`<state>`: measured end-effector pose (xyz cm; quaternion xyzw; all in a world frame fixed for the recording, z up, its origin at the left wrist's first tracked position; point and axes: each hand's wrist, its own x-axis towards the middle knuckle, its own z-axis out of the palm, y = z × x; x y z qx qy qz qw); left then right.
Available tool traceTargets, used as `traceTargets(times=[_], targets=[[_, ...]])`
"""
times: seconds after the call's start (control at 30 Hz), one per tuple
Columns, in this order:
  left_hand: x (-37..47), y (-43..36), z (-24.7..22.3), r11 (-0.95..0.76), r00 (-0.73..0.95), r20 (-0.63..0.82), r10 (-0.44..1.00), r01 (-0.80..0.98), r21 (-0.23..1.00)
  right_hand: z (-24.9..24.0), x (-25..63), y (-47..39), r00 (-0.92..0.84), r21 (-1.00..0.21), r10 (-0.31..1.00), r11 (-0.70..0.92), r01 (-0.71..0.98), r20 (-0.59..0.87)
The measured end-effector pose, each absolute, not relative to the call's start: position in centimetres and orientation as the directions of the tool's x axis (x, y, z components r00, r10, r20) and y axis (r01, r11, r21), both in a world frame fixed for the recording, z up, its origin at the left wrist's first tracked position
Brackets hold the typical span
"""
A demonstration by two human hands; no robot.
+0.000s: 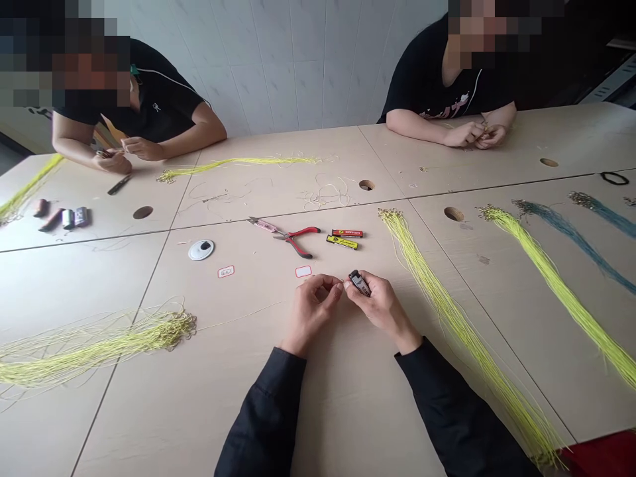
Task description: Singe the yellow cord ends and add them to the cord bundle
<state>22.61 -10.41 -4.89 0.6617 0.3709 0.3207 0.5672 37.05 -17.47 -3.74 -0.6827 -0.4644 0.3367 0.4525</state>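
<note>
My left hand [313, 310] is closed in a pinch, thumb against forefinger, on a thin yellow cord [243, 319] that trails left across the table. Wrapped in my right hand [381, 305] is a lighter [360, 283] with a black top and a pale printed body. Both hands meet at the fingertips above the table; the tiny bit of cord between them is hard to make out. Beyond them lie red-handled pliers [294, 237], a pink-handled tool [263, 225], a red lighter [347, 233] and a yellow lighter [342, 242].
Yellow cord bundles lie left [99, 351] and right [437, 291], with another yellow bundle [556, 278] and blue-green cords [576, 232] farther right. A white disc [201, 250] sits near cable hole [143, 212]. Two people work across the table [348, 397], their hands [142, 148] on small pieces.
</note>
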Motion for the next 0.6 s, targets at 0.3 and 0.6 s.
traceTargets(times=[0.3,0.6], targets=[[22.4,-10.3,-5.1,-0.096,0.511,0.001,0.860,0.159,0.983,-3.6,37.0,-17.4,0.329,-0.942,0.943,-0.156,0.296,-0.053],[22.4,-10.3,-4.9,-0.157,0.537,0.037,0.843,0.180,0.971,-4.7,37.2,-17.4,0.314,-0.932,0.948,-0.167,0.323,-0.061]])
